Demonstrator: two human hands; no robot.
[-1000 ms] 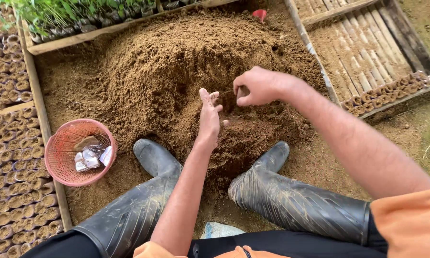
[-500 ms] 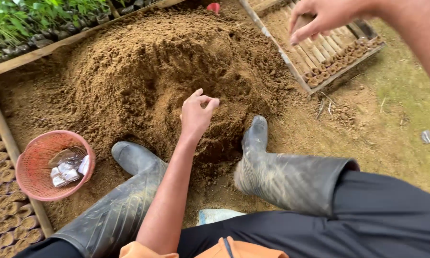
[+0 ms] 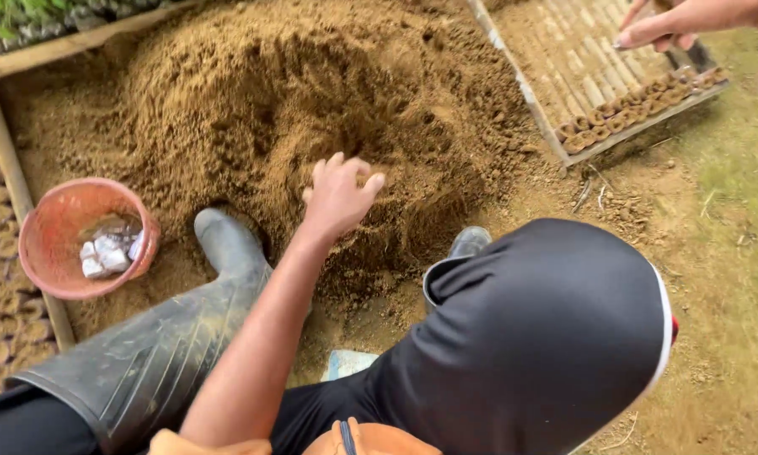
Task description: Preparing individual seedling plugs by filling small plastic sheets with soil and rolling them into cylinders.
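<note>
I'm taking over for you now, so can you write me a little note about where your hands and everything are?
Left hand: open, fingers curled, resting on the soil heap.
Right hand: stretched out over the tray of filled pots, seems to pinch something small.
Pink basket with small white bags sits by the left boot.
Done: some rows of pots filled.
Left: much of the tray looks bare.

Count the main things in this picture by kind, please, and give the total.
Hands: 2, the left hand on the soil heap, the right hand over the wooden tray
Rubber boots: 2, left boot, right boot
Baskets: 1, orange basket
Soil heaps: 1
Wooden trays by the right hand: 1
Total: 7
</note>
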